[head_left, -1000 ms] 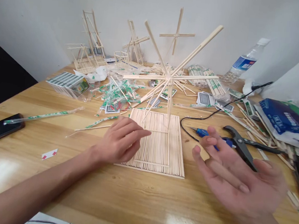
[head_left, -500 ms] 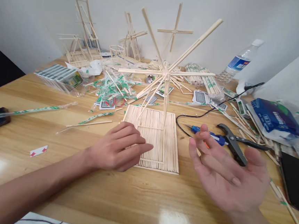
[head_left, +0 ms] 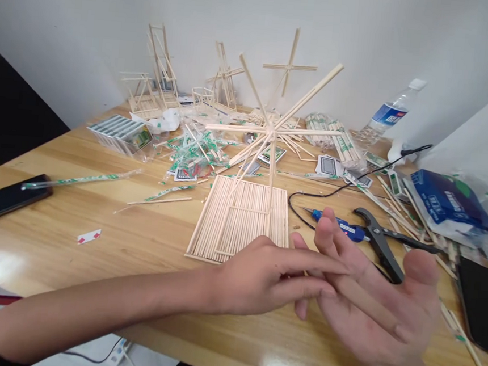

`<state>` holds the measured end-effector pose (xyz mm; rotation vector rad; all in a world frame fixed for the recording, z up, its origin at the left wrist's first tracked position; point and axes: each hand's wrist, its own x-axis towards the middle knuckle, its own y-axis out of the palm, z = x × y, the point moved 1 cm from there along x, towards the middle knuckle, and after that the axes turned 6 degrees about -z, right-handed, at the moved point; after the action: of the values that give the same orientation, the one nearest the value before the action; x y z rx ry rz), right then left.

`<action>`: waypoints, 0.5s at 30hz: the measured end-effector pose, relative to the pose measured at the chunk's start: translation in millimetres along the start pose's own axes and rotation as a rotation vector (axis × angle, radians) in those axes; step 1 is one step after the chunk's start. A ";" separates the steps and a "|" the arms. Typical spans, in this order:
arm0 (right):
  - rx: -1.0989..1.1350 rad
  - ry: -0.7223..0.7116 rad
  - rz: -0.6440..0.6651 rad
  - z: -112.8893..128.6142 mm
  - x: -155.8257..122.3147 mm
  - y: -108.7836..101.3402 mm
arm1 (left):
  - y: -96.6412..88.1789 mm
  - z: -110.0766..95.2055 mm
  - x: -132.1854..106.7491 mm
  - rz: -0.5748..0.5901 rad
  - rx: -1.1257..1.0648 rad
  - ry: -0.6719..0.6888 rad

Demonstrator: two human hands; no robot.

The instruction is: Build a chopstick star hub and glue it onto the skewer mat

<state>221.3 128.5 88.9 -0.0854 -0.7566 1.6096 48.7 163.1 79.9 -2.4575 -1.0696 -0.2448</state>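
Hands joined in front of a spoke-topped stick model

From the head camera, the left hand [head_left: 253,278] is seen laid across the fingers of the right hand [head_left: 369,311], near the front right corner of the stick model [head_left: 272,168]. The right hand's fingers are touched by the left hand's digits; whether they are pinched or merely brushed cannot be told. The right hand is held palm up and spread, with one finger folded across the palm. Whether anything small is caught between the hands cannot be told either.

The model is stood on the table [head_left: 154,235], just beyond the hands. Its flat base [head_left: 210,223] is formed of sticks laid side by side, and its front right corner is hidden by the left hand. Above the base, a slender frame is topped by spokes [head_left: 307,96] fanned out from one hub.

To the right, a blue tool [head_left: 353,231] is partly covered by the right fingertips, and a dark plier-like tool [head_left: 378,238] is placed just beside it. A black cable [head_left: 328,195] is curved behind them. Farther right, a blue pack [head_left: 450,198] is surrounded by loose sticks. Green-printed wrappers [head_left: 199,150] are heaped behind the model, and a labelled bottle [head_left: 389,113] is stood near the wall. At left, a phone [head_left: 3,202] is crossed by a wrapper strip [head_left: 84,179].
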 end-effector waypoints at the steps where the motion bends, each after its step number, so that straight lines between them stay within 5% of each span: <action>1: -0.001 0.010 0.006 -2.0 -1.0 -0.9 | 1.6 1.7 3.3 0.005 -0.045 -0.009; 6: -0.016 0.016 -0.012 -9.1 -2.3 -5.5 | 10.1 6.7 18.1 0.001 -0.176 -0.072; 15: 0.836 0.533 -0.125 -26.4 2.5 8.6 | 19.2 15.5 23.3 -0.089 -0.206 -0.263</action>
<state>225.8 141.9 64.8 0.1333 0.3361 1.5672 78.4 174.0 67.6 -2.6844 -1.3239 -0.0613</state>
